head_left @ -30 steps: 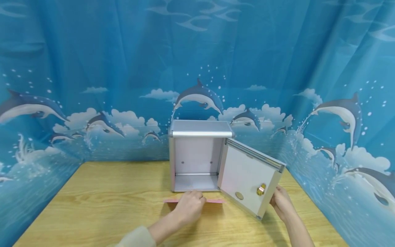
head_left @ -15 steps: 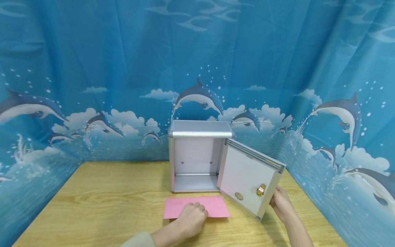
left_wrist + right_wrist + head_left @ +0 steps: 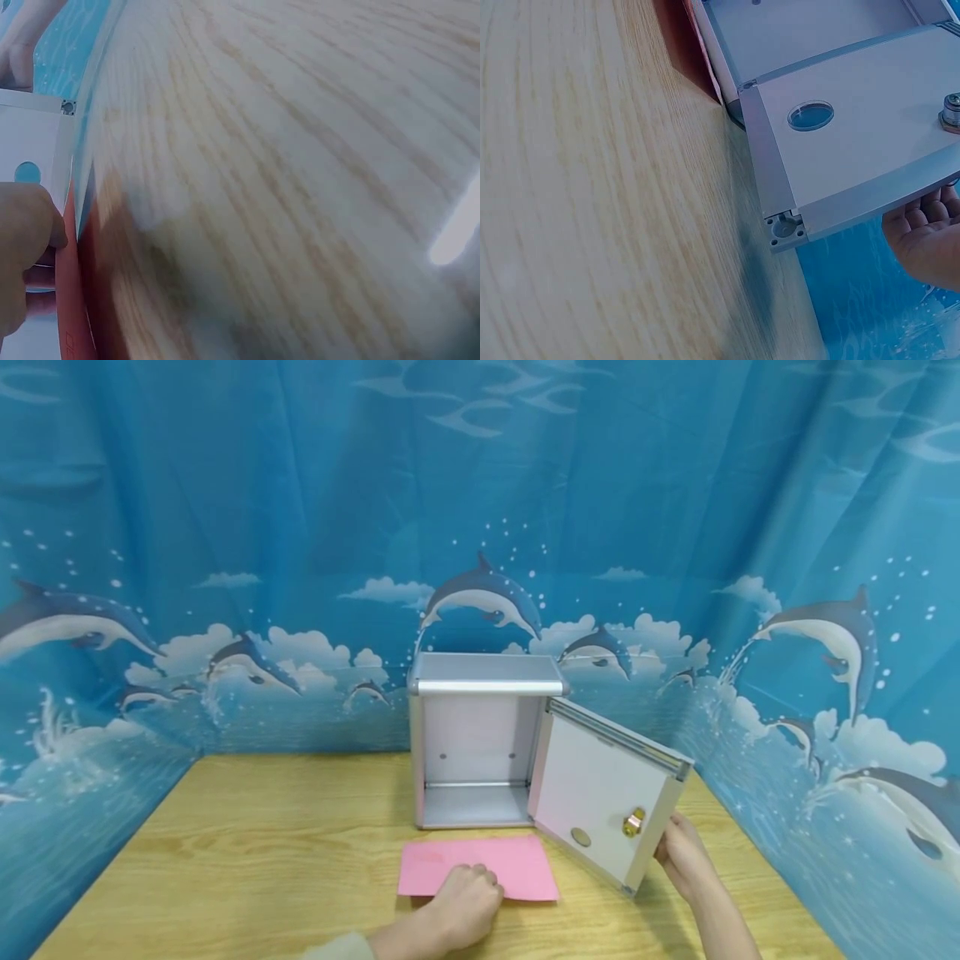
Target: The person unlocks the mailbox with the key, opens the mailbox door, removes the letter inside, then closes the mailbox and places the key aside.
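Pink paper point(image 3: 513, 864), one piece: held by the left hand point(image 3: 467, 906), its near edge pinched between thumb and fingers; near edge raised above the surface point(image 3: 247, 852), a shadow cast beneath; whether the far edge is touching the surface cannot be told. Printed outlines are shown near one end in the left wrist view. Position: just in front of the box, beside the lower edge of the door. Silver box point(image 3: 491, 670), one, metal-edged: stood upright on the surface, front unclosed, pale interior exposed, back wall marked with two small dots. Door point(image 3: 600, 785), one, white with silver frame: joined to the box at its right side and swung outward; its outer edge gripped by the right hand point(image 3: 684, 857), fingers curled against it from the outer side. Fitted to the door: a brass-coloured lock point(image 3: 634, 822) near the outer edge and an oval window point(image 3: 811, 116) near the bottom. Surface: light wood grain. Curtain point(image 3: 300, 527), blue: hung behind and at both sides, printed with dolphins, clouds and waves. Pale sleeve point(image 3: 341, 948): worn on the left arm.
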A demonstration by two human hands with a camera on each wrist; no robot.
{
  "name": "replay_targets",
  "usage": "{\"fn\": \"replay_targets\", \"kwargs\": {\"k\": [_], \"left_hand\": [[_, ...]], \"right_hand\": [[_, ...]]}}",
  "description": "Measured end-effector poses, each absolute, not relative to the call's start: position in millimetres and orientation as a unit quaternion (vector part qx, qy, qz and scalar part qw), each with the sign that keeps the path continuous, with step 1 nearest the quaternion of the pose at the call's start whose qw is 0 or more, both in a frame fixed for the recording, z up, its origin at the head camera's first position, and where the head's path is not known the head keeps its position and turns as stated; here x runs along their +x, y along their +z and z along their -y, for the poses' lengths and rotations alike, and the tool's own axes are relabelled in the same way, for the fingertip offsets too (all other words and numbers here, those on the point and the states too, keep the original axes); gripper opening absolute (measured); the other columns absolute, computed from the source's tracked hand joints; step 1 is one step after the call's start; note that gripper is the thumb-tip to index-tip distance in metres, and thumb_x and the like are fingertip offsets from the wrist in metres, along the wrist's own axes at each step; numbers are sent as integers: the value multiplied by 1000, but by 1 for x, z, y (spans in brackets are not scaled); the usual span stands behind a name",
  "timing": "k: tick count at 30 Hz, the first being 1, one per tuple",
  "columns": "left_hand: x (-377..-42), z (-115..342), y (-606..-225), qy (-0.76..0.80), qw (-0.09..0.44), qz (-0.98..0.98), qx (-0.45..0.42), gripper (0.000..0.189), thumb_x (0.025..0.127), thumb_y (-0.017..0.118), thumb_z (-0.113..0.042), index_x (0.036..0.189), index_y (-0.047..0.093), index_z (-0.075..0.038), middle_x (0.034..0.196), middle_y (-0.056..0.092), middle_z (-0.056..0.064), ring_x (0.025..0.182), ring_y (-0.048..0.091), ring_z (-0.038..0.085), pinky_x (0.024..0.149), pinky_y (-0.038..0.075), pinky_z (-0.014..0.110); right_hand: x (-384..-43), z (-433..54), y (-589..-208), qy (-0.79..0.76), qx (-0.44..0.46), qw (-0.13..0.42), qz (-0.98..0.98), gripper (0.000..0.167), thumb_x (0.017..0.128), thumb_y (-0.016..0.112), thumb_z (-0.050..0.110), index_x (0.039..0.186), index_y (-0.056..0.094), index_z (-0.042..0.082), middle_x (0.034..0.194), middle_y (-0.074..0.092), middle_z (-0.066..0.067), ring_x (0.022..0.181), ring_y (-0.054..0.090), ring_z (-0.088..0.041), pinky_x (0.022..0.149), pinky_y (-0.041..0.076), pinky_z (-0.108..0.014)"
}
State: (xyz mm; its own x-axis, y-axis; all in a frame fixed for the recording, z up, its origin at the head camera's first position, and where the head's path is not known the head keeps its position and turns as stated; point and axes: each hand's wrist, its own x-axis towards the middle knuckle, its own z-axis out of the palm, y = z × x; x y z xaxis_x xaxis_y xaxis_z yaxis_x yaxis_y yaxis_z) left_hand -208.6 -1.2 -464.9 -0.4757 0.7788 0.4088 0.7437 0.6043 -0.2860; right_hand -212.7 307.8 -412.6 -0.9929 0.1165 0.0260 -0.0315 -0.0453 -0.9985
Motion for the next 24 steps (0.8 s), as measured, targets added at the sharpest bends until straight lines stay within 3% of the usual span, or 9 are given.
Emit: {"fn": "replay_targets", "kwargs": {"k": [9, 24], "left_hand": [[-205, 0, -471, 34, 248, 851, -461, 10, 54, 68, -13, 56, 60, -19, 55, 45, -8, 51, 43, 7, 42, 31, 20], [-204, -2, -476, 18, 198, 867, -457, 9, 59, 69, -12, 62, 62, -17, 58, 44, -7, 52, 40, 6, 41, 30, 18]], "right_hand": [[-213, -308, -412, 719, -40, 51, 692, 16, 99, 44, 25, 94, 59, 24, 85, 64, 7, 77, 60, -7, 72, 47, -25], [-212, -305, -413, 727, -30, 58, 684, 18, 99, 44, 24, 93, 61, 27, 85, 65, 7, 76, 61, -6, 70, 47, -24]]}}
